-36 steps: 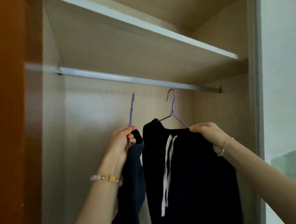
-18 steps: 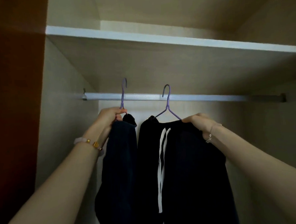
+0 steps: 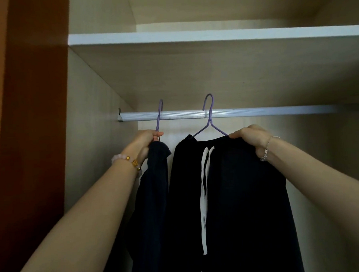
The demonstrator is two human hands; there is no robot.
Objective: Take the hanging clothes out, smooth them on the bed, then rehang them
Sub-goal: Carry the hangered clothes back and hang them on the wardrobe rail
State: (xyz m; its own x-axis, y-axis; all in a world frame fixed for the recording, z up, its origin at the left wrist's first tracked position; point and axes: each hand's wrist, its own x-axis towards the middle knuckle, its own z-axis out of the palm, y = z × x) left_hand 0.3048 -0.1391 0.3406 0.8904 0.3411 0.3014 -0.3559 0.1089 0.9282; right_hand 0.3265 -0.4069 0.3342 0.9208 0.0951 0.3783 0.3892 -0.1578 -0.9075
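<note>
Inside the wardrobe a silver rail (image 3: 256, 111) runs left to right. My left hand (image 3: 146, 142) grips the neck of a purple hanger (image 3: 159, 114) carrying a dark navy garment (image 3: 154, 195). Its hook stands at the rail's left end, level with the rail. My right hand (image 3: 250, 139) holds the right shoulder of a second purple hanger (image 3: 210, 117) with black trousers with white stripes (image 3: 236, 205) draped over it. That hook crosses the rail near its middle; I cannot tell whether either hook rests on the rail.
A shelf (image 3: 210, 36) lies above the rail. The wardrobe's left wall (image 3: 94, 123) is close to the left hanger. A reddish-brown door panel (image 3: 29, 143) stands further left. The rail's right half carries nothing.
Both hands have risen with their hangers from below the rail up to its height. The view has tilted upward and moved closer to the wardrobe.
</note>
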